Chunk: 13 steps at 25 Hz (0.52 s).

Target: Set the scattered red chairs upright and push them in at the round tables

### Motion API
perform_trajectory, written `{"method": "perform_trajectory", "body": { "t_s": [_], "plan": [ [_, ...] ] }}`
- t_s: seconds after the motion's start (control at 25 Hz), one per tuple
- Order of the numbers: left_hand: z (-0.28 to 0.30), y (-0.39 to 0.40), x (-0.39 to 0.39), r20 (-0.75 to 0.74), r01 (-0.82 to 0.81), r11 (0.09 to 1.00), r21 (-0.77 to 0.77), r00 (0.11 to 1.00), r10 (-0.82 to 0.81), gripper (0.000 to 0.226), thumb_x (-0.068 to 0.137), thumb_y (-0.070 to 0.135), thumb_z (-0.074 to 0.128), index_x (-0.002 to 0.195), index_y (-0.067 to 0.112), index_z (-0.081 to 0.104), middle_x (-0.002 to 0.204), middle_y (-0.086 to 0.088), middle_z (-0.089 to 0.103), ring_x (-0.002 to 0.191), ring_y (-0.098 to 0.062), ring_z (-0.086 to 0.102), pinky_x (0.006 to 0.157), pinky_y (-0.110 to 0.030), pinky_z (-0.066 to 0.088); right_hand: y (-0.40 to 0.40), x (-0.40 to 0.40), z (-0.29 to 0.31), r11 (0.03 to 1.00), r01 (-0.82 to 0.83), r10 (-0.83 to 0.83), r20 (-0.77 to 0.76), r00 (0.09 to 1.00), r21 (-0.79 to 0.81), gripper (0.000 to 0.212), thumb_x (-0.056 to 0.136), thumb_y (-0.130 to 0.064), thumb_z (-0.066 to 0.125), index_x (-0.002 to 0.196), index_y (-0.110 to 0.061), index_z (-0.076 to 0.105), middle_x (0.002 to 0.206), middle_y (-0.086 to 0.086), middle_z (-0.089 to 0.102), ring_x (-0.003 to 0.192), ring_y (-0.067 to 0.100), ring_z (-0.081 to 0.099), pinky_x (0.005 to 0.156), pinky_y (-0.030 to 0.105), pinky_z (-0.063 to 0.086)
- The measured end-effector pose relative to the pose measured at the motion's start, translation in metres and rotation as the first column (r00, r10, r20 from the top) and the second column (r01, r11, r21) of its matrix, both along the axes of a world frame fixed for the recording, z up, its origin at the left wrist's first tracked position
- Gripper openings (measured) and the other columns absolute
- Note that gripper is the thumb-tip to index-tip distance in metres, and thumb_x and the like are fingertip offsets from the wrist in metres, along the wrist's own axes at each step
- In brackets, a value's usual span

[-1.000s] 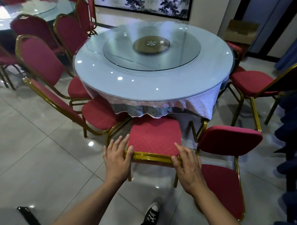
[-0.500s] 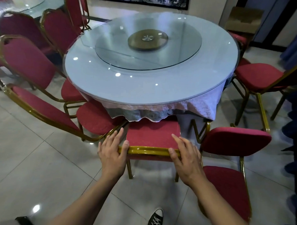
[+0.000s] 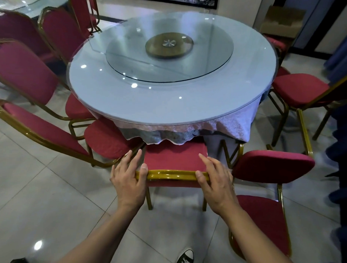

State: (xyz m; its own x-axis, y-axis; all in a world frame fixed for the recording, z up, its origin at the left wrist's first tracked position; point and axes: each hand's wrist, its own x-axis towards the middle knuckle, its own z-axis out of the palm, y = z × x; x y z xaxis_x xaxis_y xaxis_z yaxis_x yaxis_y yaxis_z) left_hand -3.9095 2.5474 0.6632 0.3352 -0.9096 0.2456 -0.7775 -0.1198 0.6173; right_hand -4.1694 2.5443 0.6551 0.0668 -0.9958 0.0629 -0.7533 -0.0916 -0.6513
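Observation:
A red chair (image 3: 173, 157) with a gold frame stands upright at the near side of the round glass-topped table (image 3: 169, 111). Its seat reaches under the hanging tablecloth (image 3: 234, 123). My left hand (image 3: 127, 179) rests on the left end of the chair's gold top rail (image 3: 171, 174), and my right hand (image 3: 216, 184) on the right end. On both hands the fingers lie straight over the back and the thumbs press on the rail.
Another red chair (image 3: 271, 166) stands close on the right, its back toward the table. More red chairs ring the table at left (image 3: 107, 139) and far right (image 3: 300, 88). A cardboard box (image 3: 280, 21) sits behind. My shoe (image 3: 185, 259) is on the tiled floor.
The chair has slid forward, its seat going further under the tablecloth. Both hands moved with it on the rail, and I have come closer to the table.

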Motion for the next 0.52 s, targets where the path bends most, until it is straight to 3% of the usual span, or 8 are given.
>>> {"method": "perform_trajectory", "body": {
  "t_s": [0.32, 0.52],
  "plan": [
    [0.000, -0.009, -0.021, -0.006, -0.038, 0.998, -0.044, 0.999, 0.038, 0.056, 0.096, 0.058, 0.029, 0.137, 0.035, 0.060, 0.153, -0.002, 0.046, 0.138, -0.023, 0.041, 0.116, -0.057, 0.023, -0.021, -0.017, -0.004, 0.999, 0.035, -0.035, 0.011, 0.999, -0.001, 0.069, 0.093, -0.076, 0.022, 0.151, -0.043, 0.039, 0.147, -0.004, 0.042, 0.136, 0.020, 0.041, 0.113, 0.049, 0.030],
    [-0.006, 0.001, -0.016, 0.021, -0.019, 1.000, -0.015, 1.000, 0.020, 0.057, 0.096, 0.059, 0.028, 0.139, 0.038, 0.057, 0.154, 0.000, 0.045, 0.139, -0.024, 0.040, 0.117, -0.055, 0.021, -0.006, -0.015, -0.007, 1.000, 0.008, -0.008, 0.010, 1.000, 0.000, 0.067, 0.094, -0.075, 0.021, 0.152, -0.045, 0.037, 0.146, -0.004, 0.041, 0.140, 0.018, 0.037, 0.117, 0.054, 0.026]
  ]
}}
